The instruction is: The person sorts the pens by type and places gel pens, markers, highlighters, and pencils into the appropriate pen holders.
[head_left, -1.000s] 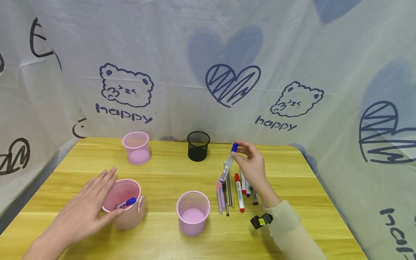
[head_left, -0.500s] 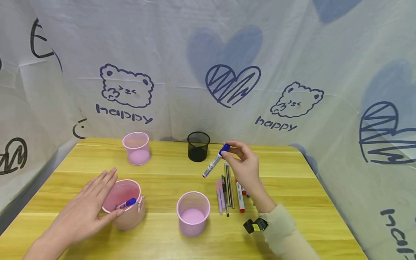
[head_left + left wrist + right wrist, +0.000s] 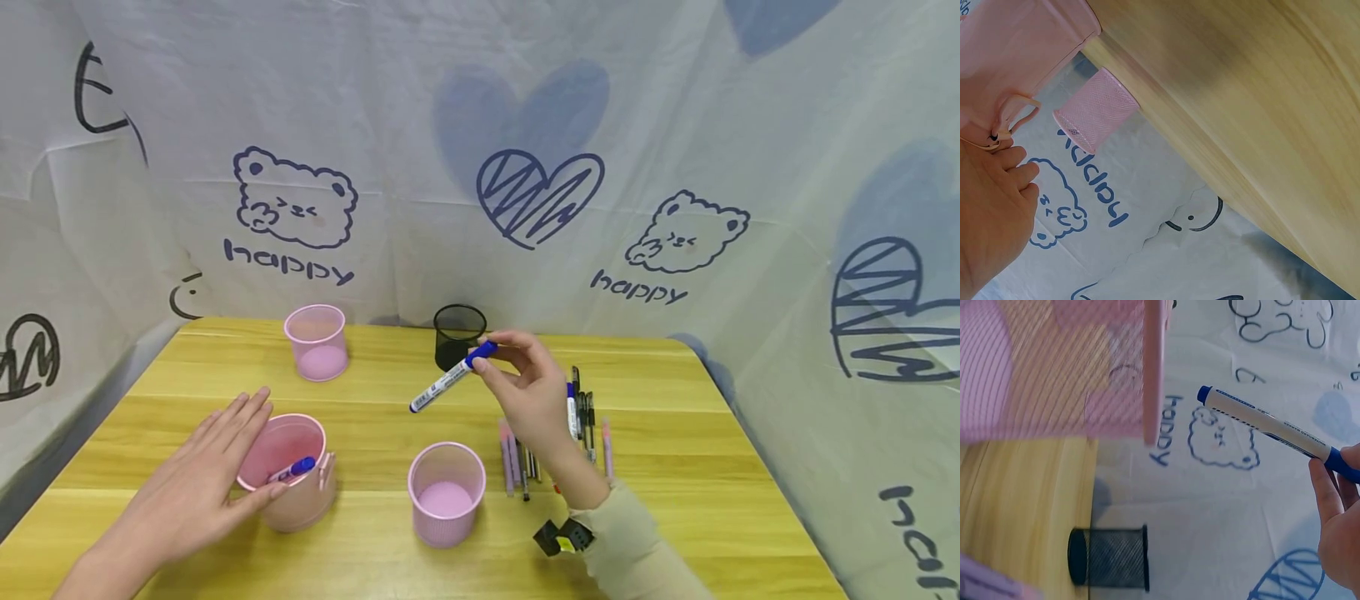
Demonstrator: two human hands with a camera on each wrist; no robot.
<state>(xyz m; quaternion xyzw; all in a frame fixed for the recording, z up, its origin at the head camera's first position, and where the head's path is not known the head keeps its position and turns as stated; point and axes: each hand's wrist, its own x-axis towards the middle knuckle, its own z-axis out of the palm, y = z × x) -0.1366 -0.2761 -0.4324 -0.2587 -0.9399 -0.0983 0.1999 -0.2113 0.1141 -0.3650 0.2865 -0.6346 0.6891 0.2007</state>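
Observation:
My right hand (image 3: pixel 528 404) pinches a white marker (image 3: pixel 442 386) by its blue cap end, between thumb and fingers. The marker slants down to the left, above the table and behind the near pink mesh pen cup (image 3: pixel 444 525). In the right wrist view the same marker (image 3: pixel 1266 423) is seen side-on against the cloth. My left hand (image 3: pixel 187 487) lies with straight fingers over the rim of a pink bucket (image 3: pixel 300 504), its thumb along the near side. Inside that bucket leans another blue-capped marker (image 3: pixel 292 470). The left wrist view shows the bucket's side handle (image 3: pixel 1019 112) beside the fingers.
Pens and markers (image 3: pixel 512 458) lie at the right of the wooden table (image 3: pixel 675 517), partly hidden by my right hand and forearm. A second pink mesh cup (image 3: pixel 318 354) and a black mesh cup (image 3: pixel 450 352) stand at the back, before a printed cloth (image 3: pixel 405 125).
My right hand has carried the blue-capped marker leftward from over the pens, and the marker has tilted closer to level. The left hand and bucket stay in place.

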